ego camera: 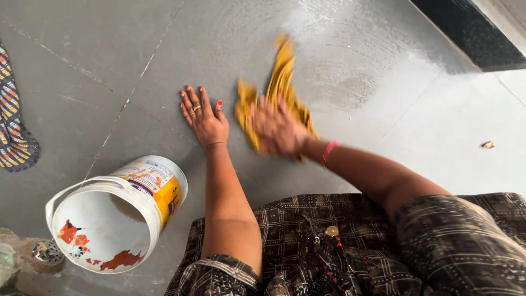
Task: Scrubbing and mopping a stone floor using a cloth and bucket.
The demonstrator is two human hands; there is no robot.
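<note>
My right hand [275, 129] lay on a yellow cloth [278, 90], pressing it onto the grey tiled floor [109, 49]. The hand was blurred, so I could not tell whether my fingers had closed around the cloth or only rested spread on top of it. The cloth was bunched and stretched away from me, one end reaching toward a wet, shiny patch of floor [350, 60] beyond it. A pink band [328, 152] sat on that wrist.

My left hand [203, 118] was open, flat on the floor just beside the cloth, palm down and fingers spread, holding nothing. It had red nails and a ring on one finger. It was close to the cloth's near edge, but I could not tell whether the two touched.

To my left, near my left arm, stood a white plastic bucket [107, 219] with a yellow and orange label, tilted so its open mouth faced up at me; orange-red stains marked its inside wall, and its handle lay along the rim. A round metal drain cover [47, 251] sat in the floor just beside the bucket. A striped mat [13, 131] lay at the far left edge. Well apart on the right, a small pale scrap [487, 144] lay on the dry floor. My dark checked dress [350, 246] filled the bottom of the view.
</note>
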